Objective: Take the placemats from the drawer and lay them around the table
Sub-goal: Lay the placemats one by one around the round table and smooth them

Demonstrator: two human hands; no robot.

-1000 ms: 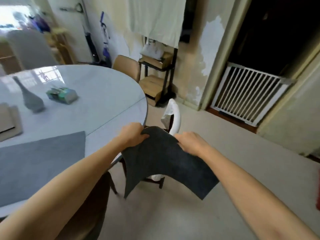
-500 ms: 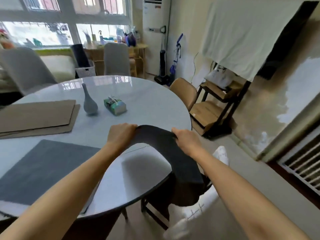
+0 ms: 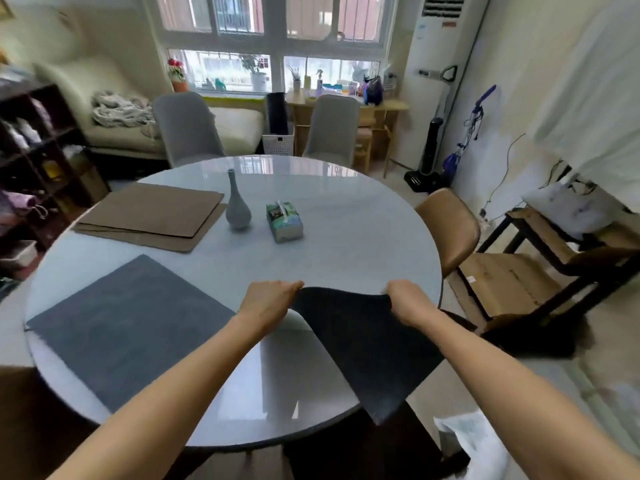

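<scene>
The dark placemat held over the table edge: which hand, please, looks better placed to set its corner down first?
Probably the left hand: it grips the dark placemat above the table top, whereas the right hand sits near the rim, with cloth hanging past the edge.

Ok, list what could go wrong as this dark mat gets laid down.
1. The dark placemat, pinched by the left hand and right hand, hangs partly off the round table edge; let go here, it may slide off.
2. Laid toward the left, it could overlap the grey placemat already down.
</scene>
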